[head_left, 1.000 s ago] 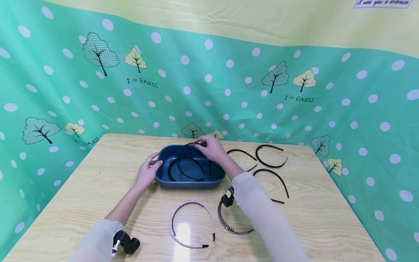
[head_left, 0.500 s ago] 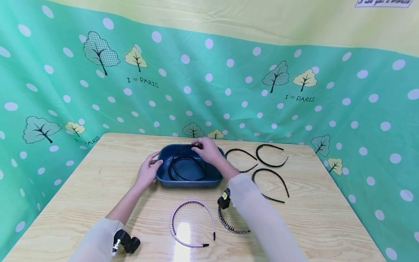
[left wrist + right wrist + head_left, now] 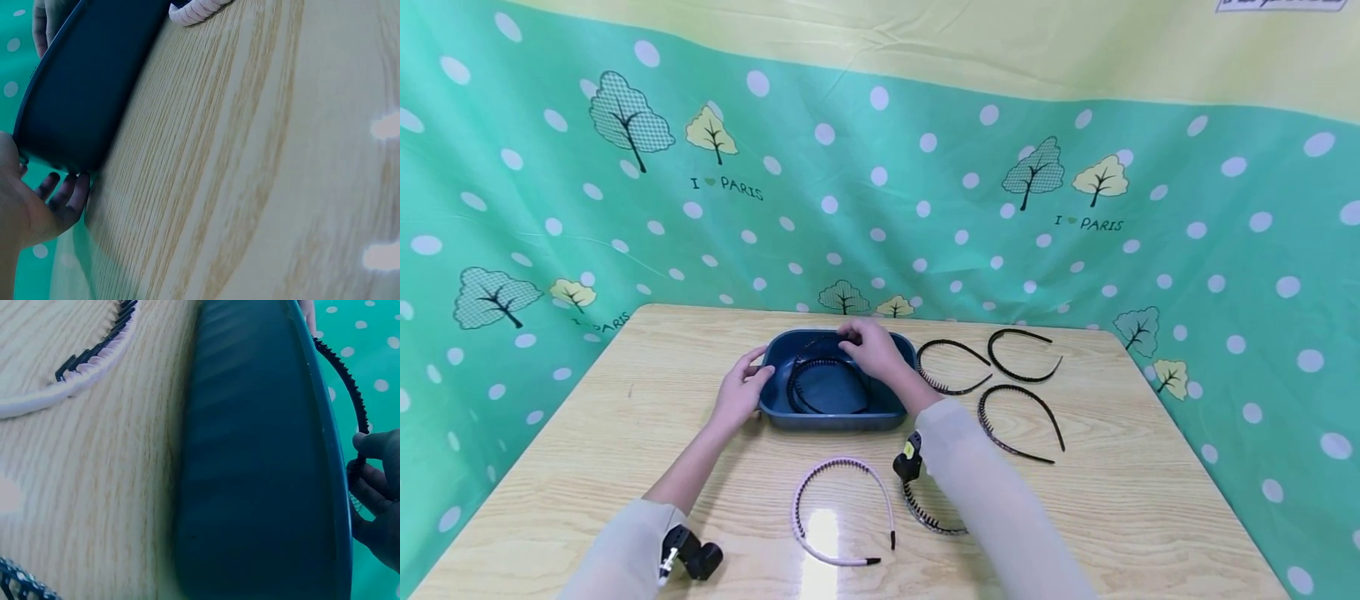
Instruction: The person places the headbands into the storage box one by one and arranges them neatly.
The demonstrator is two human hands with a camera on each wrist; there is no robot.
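Note:
A dark blue plastic basin (image 3: 838, 423) stands towards the back of the table. My left hand (image 3: 739, 392) grips its left end, with the thumb at the rim and the fingers curled against the outer wall in the left wrist view. Over the basin's back right part, my right hand (image 3: 871, 348) pinches a black toothed headband (image 3: 350, 387) between thumb and fingers. The held headband arches upright, its lower part down inside the basin. Another black headband (image 3: 826, 362) lies in the basin and overlaps the held one in the head view.
Right of the basin lie three black headbands (image 3: 951, 342) (image 3: 992, 350) (image 3: 983, 417) on the wooden table (image 3: 625, 450). In front are a pale pink headband (image 3: 796, 508) and a glittery dark headband (image 3: 925, 518), partly under my right sleeve. A polka-dot curtain (image 3: 880, 208) hangs behind.
My right hand has moved slightly down and lowered the black headband into the basin, tilting it more upright. My left hand stays on the basin's end.

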